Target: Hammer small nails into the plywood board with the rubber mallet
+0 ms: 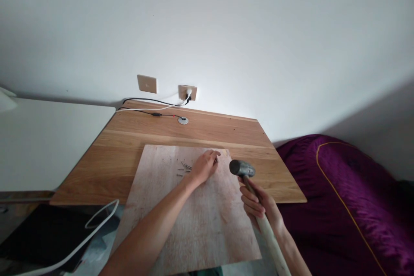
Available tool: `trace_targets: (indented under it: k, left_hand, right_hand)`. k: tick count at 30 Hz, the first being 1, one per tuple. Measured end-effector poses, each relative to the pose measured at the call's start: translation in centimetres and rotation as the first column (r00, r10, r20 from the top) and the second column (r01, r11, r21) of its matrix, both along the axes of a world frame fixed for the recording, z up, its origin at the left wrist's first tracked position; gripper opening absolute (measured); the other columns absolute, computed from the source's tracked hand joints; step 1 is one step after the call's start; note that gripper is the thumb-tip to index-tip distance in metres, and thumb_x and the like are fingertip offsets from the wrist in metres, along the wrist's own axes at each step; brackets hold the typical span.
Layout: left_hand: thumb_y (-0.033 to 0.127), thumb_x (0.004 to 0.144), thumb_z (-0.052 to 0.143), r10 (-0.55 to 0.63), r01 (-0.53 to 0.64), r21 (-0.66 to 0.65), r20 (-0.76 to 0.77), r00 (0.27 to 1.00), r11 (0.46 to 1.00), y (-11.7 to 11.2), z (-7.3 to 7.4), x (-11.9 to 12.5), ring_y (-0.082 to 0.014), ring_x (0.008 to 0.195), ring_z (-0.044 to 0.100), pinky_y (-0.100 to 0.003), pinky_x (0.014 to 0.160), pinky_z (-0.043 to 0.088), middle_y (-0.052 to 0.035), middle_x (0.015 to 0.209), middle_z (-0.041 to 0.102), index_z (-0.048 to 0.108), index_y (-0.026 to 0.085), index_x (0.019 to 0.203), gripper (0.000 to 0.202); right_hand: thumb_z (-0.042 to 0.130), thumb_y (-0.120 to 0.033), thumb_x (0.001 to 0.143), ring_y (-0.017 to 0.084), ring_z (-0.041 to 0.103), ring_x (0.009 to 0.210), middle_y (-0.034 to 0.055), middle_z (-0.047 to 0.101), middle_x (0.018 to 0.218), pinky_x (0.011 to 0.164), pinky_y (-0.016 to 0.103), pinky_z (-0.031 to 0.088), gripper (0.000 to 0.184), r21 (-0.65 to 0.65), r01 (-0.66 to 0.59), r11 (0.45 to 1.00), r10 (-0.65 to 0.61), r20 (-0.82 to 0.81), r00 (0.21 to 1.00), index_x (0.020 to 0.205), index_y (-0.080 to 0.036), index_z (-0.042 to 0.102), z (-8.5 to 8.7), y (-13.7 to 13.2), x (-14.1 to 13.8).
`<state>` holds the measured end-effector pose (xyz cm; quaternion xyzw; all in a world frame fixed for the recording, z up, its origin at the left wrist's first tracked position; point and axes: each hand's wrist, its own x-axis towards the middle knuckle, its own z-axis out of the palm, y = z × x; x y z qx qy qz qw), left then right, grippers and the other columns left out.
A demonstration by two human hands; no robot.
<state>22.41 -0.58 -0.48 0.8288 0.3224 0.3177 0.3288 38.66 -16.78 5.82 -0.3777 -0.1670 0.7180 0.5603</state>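
The right hand (pixel 255 202) was wrapped firmly round the wooden handle of a hammer (pixel 269 235), whose long axis ran from 5 o'clock up to 11, the head end at 11. The head itself (pixel 242 168) lay crosswise to the handle, one round face turned to 9 o'clock, at about 3 o'clock from the left hand (pixel 203 167). That hand rested near the far edge of a board (pixel 194 220), its fingers curled in and nearly closed, pinching a small metal piece (pixel 217 160) too little seen to tell its shape. Just beside it, at 9 o'clock, loose nails (pixel 185 168) lay pointing various ways, and small dark dots ran in a row just above them. The board lay on a wooden table (pixel 274 168), its near end jutting past the edge toward 6 o'clock. Further out, a purple cover (pixel 300 215) with a yellow line bulged at 4 o'clock, a white surface (pixel 54 142) stood at 9, and at 11 cables led to a wall socket (pixel 193 90).
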Motion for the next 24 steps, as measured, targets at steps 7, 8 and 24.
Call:
trace_targets:
  k: [7, 8, 24]
  left_hand:
    - [0.004, 0.089, 0.055, 0.016, -0.016, -0.003, -0.038, 0.999, 1.000, 0.1, -0.1, 0.3, -0.0213, 0.101, 0.066, -0.036, 0.096, 0.054, -0.0089, 0.110, 0.069, 0.065, 0.017, 0.119, 0.034]
    - [0.004, 0.089, 0.055, 0.014, -0.014, -0.001, -0.039, 0.999, 1.000, 0.0, -0.1, 0.3, -0.0216, 0.101, 0.066, -0.036, 0.096, 0.054, -0.0092, 0.110, 0.069, 0.065, 0.016, 0.120, 0.035]
    - [0.006, 0.089, 0.057, 0.000, 0.000, -0.013, 0.003, 1.000, 1.000, -0.3, 0.6, -0.3, -0.0230, 0.106, 0.066, -0.036, 0.094, 0.054, -0.0093, 0.116, 0.069, 0.063, 0.019, 0.118, 0.032]
  right_hand:
    - [0.071, -0.046, 0.090, 0.002, 0.020, 0.033, -0.0126, 0.041, 0.059, 0.027, 0.012, 0.022, 0.033, -0.020, -0.036, 0.999, 0.039, 0.160, 0.986, 0.109, -0.020, 0.064, 0.7, 1.1, -0.6]
    - [0.073, -0.049, 0.087, 0.002, 0.025, 0.033, -0.0124, 0.043, 0.059, 0.028, 0.014, 0.024, 0.037, -0.041, -0.025, 0.999, 0.035, 0.271, 0.962, 0.108, -0.020, 0.063, 0.7, 1.4, -0.6]
    - [0.035, -0.049, 0.099, 0.016, 0.054, 0.036, -0.0059, 0.058, 0.051, 0.044, 0.025, 0.040, 0.031, -0.104, 0.033, 0.994, 0.105, 0.994, -0.041, 0.098, -0.025, 0.054, -1.5, 4.2, -1.2]
